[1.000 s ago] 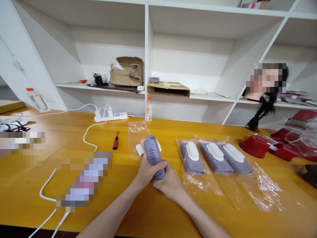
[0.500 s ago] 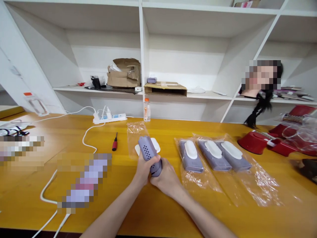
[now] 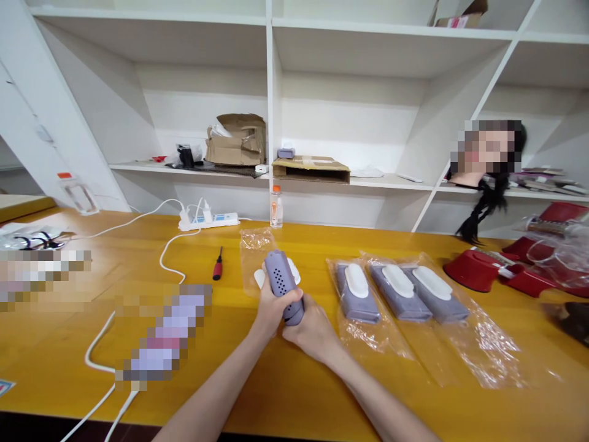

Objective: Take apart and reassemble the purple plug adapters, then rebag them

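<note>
I hold a purple perforated handheld device (image 3: 281,279) upright over the yellow table (image 3: 294,380). My left hand (image 3: 270,309) wraps around its lower half from the left. My right hand (image 3: 309,331) closes around its bottom end from below and the right. A white oval part (image 3: 260,277) shows behind the device, and I cannot tell whether it is attached. An empty clear plastic bag (image 3: 254,245) lies just behind it. To the right, three similar purple devices with white oval tops (image 3: 399,290) lie side by side in clear bags.
A red-handled screwdriver (image 3: 217,265) lies left of my hands, near a white power strip (image 3: 209,218) with cords. A small orange-capped bottle (image 3: 275,207) stands at the back. Red items (image 3: 478,270) sit at the right, and white shelves hold a mannequin head (image 3: 488,156) and cardboard boxes (image 3: 237,140).
Both hands kept their grip on the purple device. The device tilted slightly in my hands, and the camera view shifted a little.
</note>
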{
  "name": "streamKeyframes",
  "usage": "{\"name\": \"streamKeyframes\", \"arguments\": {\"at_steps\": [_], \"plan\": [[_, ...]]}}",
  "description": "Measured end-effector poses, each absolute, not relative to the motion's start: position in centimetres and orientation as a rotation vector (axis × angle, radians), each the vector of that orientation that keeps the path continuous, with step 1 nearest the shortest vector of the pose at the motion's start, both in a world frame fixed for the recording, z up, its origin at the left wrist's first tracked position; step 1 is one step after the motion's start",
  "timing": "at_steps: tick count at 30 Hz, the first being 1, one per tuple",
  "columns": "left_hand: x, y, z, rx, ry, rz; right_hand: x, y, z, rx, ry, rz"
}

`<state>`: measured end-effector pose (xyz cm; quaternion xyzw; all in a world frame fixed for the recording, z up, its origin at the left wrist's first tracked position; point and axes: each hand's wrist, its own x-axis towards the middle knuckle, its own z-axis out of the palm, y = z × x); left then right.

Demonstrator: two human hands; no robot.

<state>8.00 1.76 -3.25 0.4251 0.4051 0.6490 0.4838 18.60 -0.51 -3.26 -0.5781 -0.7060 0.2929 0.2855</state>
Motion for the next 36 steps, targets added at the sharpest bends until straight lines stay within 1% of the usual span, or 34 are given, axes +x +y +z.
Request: {"name": "streamKeyframes", "arguments": {"at_steps": [5,9,12,15,18,21,27,36], "plan": [[8.2,1.7,-3.3,1.066,1.010,1.679,18.1,-0.6,-2.8,-1.608,-1.876,0.726],[7.9,1.4,-3.3,1.016,0.937,1.677,18.0,-0.7,-2.5,-1.476,-1.786,0.831],[7.4,1.1,-3.4,0.954,0.772,1.609,18.6,-0.8,-2.1,-1.252,-1.659,1.094],[6.8,0.9,-3.4,0.927,0.614,1.557,19.7,-0.7,-1.6,-1.012,-1.446,1.467],[6.5,0.8,-3.4,0.946,0.529,1.539,20.5,-0.4,-1.5,-0.866,-1.204,1.835],[6.3,0.6,-3.5,0.958,0.535,1.489,20.7,-0.1,-1.8,-0.773,-1.140,2.030],[5.9,0.1,-3.7,1.008,0.578,1.362,20.9,-0.2,-2.6,-0.725,-1.126,2.188],[5.5,-0.1,-4.1,0.963,0.629,1.332,20.6,-1.1,-2.3,-0.764,-1.049,2.052]]}}
